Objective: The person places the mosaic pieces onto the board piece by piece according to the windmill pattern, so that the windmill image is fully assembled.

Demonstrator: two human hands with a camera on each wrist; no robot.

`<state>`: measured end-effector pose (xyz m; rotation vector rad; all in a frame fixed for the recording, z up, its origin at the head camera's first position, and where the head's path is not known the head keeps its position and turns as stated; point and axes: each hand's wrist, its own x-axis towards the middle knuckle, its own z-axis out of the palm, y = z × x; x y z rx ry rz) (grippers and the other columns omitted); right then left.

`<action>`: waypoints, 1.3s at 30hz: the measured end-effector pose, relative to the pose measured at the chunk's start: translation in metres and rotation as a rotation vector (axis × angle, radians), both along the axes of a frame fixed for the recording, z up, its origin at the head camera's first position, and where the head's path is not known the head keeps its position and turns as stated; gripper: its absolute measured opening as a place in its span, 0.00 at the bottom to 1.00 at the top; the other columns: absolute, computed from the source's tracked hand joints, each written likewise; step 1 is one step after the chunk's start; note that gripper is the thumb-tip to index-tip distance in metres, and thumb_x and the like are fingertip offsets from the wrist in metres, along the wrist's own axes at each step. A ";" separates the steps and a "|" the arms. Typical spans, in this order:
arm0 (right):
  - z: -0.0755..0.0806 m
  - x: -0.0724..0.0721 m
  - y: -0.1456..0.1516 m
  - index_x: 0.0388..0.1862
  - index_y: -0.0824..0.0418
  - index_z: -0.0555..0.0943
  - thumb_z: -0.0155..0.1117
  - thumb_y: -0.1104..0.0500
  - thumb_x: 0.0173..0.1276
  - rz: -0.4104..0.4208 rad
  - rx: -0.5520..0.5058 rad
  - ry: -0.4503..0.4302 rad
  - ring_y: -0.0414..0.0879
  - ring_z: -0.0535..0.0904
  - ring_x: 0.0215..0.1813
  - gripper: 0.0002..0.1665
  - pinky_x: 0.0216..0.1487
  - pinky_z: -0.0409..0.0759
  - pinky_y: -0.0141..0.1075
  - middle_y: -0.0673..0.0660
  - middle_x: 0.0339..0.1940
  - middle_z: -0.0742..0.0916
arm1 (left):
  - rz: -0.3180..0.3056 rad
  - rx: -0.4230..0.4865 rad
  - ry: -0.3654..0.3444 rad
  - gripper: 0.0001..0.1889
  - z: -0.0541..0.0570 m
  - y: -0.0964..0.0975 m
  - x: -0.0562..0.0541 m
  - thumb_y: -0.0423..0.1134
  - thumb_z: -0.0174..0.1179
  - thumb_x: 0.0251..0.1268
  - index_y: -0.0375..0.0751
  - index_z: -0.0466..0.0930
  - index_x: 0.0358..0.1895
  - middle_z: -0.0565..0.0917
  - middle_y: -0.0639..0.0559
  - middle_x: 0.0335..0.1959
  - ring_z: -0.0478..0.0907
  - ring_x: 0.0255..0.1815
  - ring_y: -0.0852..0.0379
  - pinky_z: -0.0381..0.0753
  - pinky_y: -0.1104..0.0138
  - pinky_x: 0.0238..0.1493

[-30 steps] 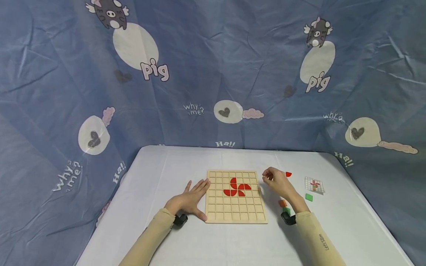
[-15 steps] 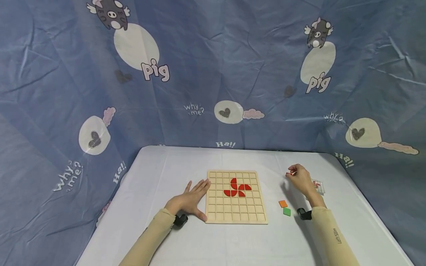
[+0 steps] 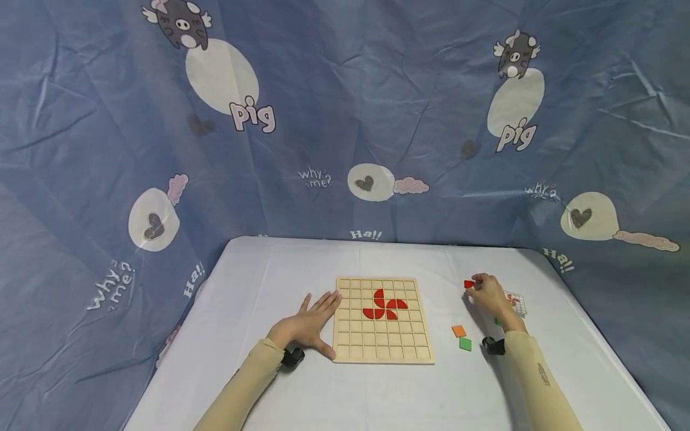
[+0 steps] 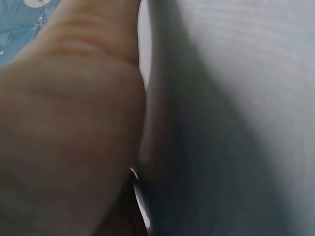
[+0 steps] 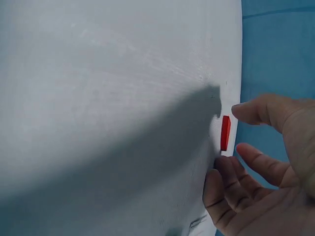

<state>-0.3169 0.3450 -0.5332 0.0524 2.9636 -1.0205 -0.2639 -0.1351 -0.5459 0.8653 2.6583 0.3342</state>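
Observation:
My left hand [image 3: 308,326] lies with fingers spread against the left edge of the wooden grid board [image 3: 377,344]. Red quarter-circle pieces [image 3: 398,304] form a pinwheel in the board's squares. Right of the board, my right hand [image 3: 487,294] is over the table beside a loose red piece [image 3: 468,284]. In the right wrist view, thumb and index finger stand apart, with the red piece [image 5: 225,132] showing just beyond the gap. The left wrist view shows mostly the left hand's underside [image 4: 74,123] and shadow on the cloth.
An orange tile [image 3: 459,331] and a green tile [image 3: 465,344] lie right of the board. A printed pattern card [image 3: 516,303] sits behind the right hand, and another green piece [image 3: 498,321] is partly covered by the wrist. A blue curtain [image 3: 323,120] surrounds the white table.
My right hand has moved right, from beside the board to the loose red piece. That piece has shifted slightly and now shows beside the fingertips. The left hand has stayed put.

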 end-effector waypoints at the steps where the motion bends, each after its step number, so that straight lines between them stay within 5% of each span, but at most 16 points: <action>1: 0.000 -0.002 0.000 0.60 0.77 0.69 0.62 0.58 0.66 0.001 0.004 0.003 0.64 0.75 0.53 0.30 0.51 0.78 0.53 0.74 0.53 0.76 | 0.001 0.003 0.000 0.74 0.000 0.000 0.000 0.77 0.64 0.30 0.45 0.31 0.78 0.33 0.50 0.80 0.30 0.81 0.48 0.26 0.39 0.74; 12: -0.006 -0.007 0.000 0.46 0.75 0.78 0.63 0.60 0.64 -0.036 0.060 0.081 0.56 0.79 0.41 0.18 0.41 0.77 0.43 0.68 0.40 0.82 | -0.006 0.011 -0.004 0.74 0.002 0.000 0.001 0.76 0.65 0.31 0.44 0.31 0.78 0.33 0.49 0.80 0.29 0.80 0.48 0.26 0.39 0.74; 18: -0.005 -0.004 -0.002 0.48 0.74 0.77 0.65 0.55 0.66 -0.021 0.059 0.084 0.58 0.78 0.42 0.23 0.42 0.78 0.46 0.68 0.41 0.81 | -0.004 0.008 0.000 0.74 0.002 0.000 0.002 0.76 0.66 0.31 0.45 0.31 0.78 0.33 0.49 0.80 0.29 0.81 0.48 0.26 0.39 0.74; 26: -0.008 -0.006 -0.004 0.47 0.71 0.80 0.63 0.59 0.66 0.011 0.094 0.144 0.60 0.76 0.45 0.17 0.44 0.75 0.51 0.68 0.40 0.81 | -0.012 0.006 0.002 0.73 0.003 -0.001 0.002 0.75 0.66 0.33 0.43 0.32 0.78 0.34 0.47 0.80 0.30 0.81 0.46 0.27 0.38 0.74; 39: -0.004 -0.002 -0.011 0.48 0.70 0.81 0.62 0.62 0.66 0.026 0.100 0.070 0.55 0.77 0.42 0.15 0.39 0.77 0.43 0.67 0.42 0.80 | -0.010 0.013 0.010 0.73 0.005 -0.001 0.002 0.75 0.67 0.34 0.43 0.32 0.78 0.35 0.48 0.80 0.32 0.81 0.47 0.28 0.37 0.74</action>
